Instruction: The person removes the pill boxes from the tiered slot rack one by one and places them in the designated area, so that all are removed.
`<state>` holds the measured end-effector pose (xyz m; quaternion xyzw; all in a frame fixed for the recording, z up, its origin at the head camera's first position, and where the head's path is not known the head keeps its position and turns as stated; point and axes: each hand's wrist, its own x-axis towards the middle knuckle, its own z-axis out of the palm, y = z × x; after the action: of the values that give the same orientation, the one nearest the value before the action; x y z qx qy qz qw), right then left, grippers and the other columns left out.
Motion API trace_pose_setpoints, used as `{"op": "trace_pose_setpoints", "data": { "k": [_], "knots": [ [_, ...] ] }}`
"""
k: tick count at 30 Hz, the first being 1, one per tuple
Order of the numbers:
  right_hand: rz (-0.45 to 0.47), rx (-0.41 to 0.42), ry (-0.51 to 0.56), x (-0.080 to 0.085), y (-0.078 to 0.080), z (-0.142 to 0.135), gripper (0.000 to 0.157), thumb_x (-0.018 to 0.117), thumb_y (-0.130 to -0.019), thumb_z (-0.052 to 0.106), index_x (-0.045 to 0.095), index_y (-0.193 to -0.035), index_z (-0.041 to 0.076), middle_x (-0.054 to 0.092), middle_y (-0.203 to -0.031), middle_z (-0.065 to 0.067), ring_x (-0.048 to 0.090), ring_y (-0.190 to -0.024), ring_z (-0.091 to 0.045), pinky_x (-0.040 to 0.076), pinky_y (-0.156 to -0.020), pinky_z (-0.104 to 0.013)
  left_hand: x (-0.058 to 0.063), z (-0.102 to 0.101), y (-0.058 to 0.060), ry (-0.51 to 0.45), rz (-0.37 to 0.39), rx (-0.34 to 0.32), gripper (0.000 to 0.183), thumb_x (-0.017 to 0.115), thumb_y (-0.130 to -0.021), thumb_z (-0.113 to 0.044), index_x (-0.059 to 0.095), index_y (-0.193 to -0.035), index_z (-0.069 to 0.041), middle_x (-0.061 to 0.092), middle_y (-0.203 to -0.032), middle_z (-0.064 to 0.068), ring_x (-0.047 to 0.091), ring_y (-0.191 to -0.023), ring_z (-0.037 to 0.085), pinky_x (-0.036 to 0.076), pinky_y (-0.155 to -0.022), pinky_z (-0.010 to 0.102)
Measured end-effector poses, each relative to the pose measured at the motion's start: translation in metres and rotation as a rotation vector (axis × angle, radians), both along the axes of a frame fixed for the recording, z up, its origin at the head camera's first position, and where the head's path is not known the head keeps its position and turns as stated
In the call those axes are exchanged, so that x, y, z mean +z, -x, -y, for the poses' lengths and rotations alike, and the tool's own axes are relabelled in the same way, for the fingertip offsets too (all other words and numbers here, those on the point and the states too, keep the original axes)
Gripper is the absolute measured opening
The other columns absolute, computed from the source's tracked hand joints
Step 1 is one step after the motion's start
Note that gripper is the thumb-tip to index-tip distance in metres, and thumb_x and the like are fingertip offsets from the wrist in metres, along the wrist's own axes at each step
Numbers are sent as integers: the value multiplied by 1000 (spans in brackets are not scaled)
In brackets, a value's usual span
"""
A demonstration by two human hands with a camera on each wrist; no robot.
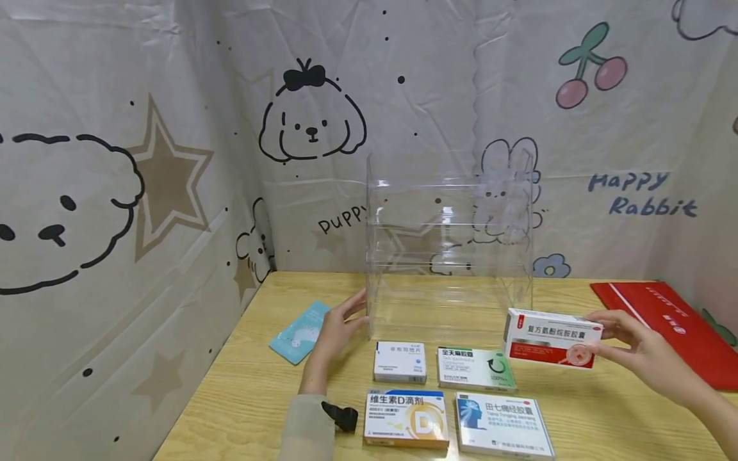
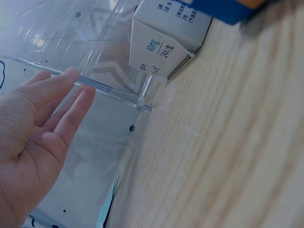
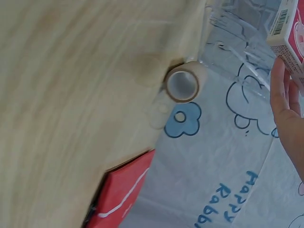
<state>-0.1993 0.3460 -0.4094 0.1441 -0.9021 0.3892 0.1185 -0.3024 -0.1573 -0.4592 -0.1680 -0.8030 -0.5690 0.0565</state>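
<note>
A clear acrylic shelf rack (image 1: 426,264) with several tiers stands on the wooden table. My left hand (image 1: 340,330) is at its left side, fingers extended; in the left wrist view, the fingertips (image 2: 85,94) are right at the clear panel's edge. My right hand (image 1: 651,349) pinches a white and red medicine box (image 1: 550,336) by its right end, holding it up in front of the rack's right side. Below lie a small white medicine box (image 1: 399,362), a white and green capsule box (image 1: 473,368), an orange and white vitamin D box (image 1: 405,419) and a white and blue capsule box (image 1: 501,422).
A teal packet (image 1: 301,333) lies on the table left of the rack. At the right is a flat red folder (image 1: 671,326). The right wrist view also shows a tape roll (image 3: 183,85) near the rack. A printed curtain (image 1: 415,83) hangs behind the table.
</note>
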Motion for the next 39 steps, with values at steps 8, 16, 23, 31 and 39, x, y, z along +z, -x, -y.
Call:
{"op": "trace_pose_setpoints", "data": {
  "k": [8,16,23,31,39],
  "knots": [
    [50,-18,-15,-17,-13,-20,45,72,-86,2,53,-127,1,51,-107,37,56,-86,10,55,-63,-10,0,0,-1,9,13,-2,61,65,-91,-3,46,-147,-16,52,-147,13,56,-130,32,57,-102,37],
    [91,-20,-54,-29,-20,-36,42,72,-86,4,55,-123,-2,51,-105,38,56,-83,8,53,-65,-7,1,0,1,7,26,-5,61,64,-91,-2,45,-148,-14,50,-148,14,54,-131,33,56,-103,33],
    [206,-34,-79,-38,-24,-51,40,69,-90,8,52,-122,-7,50,-99,39,53,-80,7,55,-64,-11,2,1,1,6,15,-26,61,64,-91,-2,44,-148,-10,50,-147,17,54,-131,35,56,-104,36],
    [303,-30,-118,-45,-24,-58,44,68,-92,16,51,-126,-6,50,-98,36,51,-82,11,56,-67,-14,-1,2,2,3,11,-30,60,64,-91,-1,44,-148,-9,49,-147,20,54,-131,36,55,-105,36],
    [428,40,-123,-41,-17,-57,51,63,-95,21,46,-134,-7,64,-113,2,56,-85,10,59,-69,-17,1,0,1,-31,29,-18,61,65,-90,1,45,-147,-8,50,-146,19,54,-130,37,55,-104,37]
  ]
}}
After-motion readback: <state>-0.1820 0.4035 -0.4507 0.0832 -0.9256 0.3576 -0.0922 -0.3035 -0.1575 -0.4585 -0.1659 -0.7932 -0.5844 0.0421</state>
